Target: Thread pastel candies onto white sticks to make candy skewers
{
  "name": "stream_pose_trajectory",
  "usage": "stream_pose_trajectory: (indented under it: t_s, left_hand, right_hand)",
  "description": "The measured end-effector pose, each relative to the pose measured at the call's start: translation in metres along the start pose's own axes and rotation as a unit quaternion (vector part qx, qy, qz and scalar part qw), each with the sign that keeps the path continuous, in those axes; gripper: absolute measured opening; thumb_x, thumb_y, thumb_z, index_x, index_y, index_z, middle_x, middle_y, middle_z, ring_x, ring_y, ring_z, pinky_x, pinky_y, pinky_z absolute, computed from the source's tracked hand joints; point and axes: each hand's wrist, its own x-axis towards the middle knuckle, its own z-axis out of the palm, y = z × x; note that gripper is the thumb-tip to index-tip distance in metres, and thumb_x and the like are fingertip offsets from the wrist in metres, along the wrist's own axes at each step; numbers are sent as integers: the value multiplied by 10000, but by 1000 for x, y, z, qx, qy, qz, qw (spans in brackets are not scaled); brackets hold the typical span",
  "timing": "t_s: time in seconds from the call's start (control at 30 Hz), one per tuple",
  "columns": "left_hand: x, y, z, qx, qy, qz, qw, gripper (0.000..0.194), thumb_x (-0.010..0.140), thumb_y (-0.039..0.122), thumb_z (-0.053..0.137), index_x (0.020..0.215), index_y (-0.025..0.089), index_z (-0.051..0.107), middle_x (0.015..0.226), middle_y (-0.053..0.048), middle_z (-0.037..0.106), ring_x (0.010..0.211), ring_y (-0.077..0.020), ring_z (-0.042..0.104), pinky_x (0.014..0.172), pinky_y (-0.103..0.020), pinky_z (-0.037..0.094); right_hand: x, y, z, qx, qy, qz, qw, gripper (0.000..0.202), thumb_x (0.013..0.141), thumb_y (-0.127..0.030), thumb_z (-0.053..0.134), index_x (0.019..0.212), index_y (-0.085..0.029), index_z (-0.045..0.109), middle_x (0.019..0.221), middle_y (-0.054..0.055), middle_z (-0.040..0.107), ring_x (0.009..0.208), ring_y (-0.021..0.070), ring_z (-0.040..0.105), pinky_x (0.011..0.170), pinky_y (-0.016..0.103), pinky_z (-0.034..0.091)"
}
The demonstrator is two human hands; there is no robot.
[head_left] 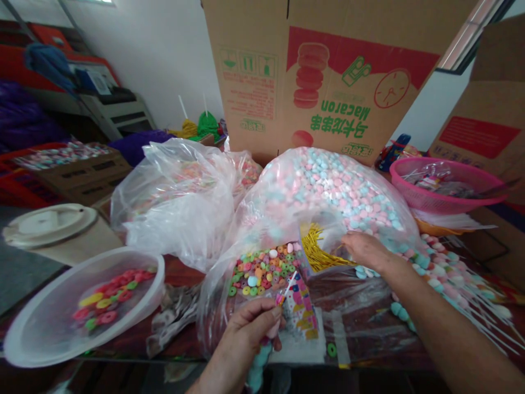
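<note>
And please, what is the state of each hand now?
Left hand: closed, holding a marshmallow stick.
Right hand: by the gold ties; its grip cannot be told.

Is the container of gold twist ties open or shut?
Open: the container shows no lid, and gold twist ties lie uncovered beside the right hand.
</note>
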Motion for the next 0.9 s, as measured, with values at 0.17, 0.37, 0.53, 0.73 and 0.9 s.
stream_pose_trajectory:
  t_s: [0.17, 0.37, 0.53, 0.73, 0.9]
  left_hand:
    - [-9, 6, 19, -23, -41, -12, 999, 208, 616, 316, 740, 646, 147, 623, 500, 33, 525, 483, -74, 489, 463, -166, 361]
    - [-18, -1, 41, -91, -98, -31, 991, 179, 585, 265, 734, 660, 144, 625, 550, 14, 586, 469, -80, 499, 460, -183, 375]
    - [-25, -9, 43, -76, -81, -14, 994, 164, 584, 245, 735, 631, 132, 626, 504, 22, 562, 460, -84, 507, 473, -189, 394]
    - [-33, -11, 41, -1, -66, 33, 997, 168, 642, 284, 725, 662, 142, 639, 513, 30, 547, 497, -73, 482, 502, -180, 370]
    - [-35, -17, 41, 105, -83, 57, 989, 166, 672, 282, 657, 597, 140, 614, 501, 36, 486, 490, -76, 424, 492, -198, 322]
  right_hand:
    - [-61, -31, -23, 32, 8, 49, 998, 305, 869, -258, 418, 635, -199, 604, 558, 16, 604, 545, 159, 550, 508, 244, 336]
    - [-130, -132, 24, 402, -84, 44, 911, 317, 878, -283, 394, 623, -188, 556, 534, -31, 541, 496, 111, 507, 473, 203, 354]
    - [-141, -150, 50, 565, -50, 114, 816, 312, 854, -423, 450, 729, -166, 575, 589, -25, 524, 479, 103, 482, 460, 210, 371]
    - [-164, -132, 43, 553, 68, 167, 813, 312, 867, -430, 466, 677, -184, 503, 526, -57, 418, 457, 87, 378, 428, 199, 296]
    - [-172, -146, 23, 470, 82, 100, 873, 257, 885, -337, 423, 691, -191, 506, 584, -29, 488, 532, 109, 449, 504, 216, 349]
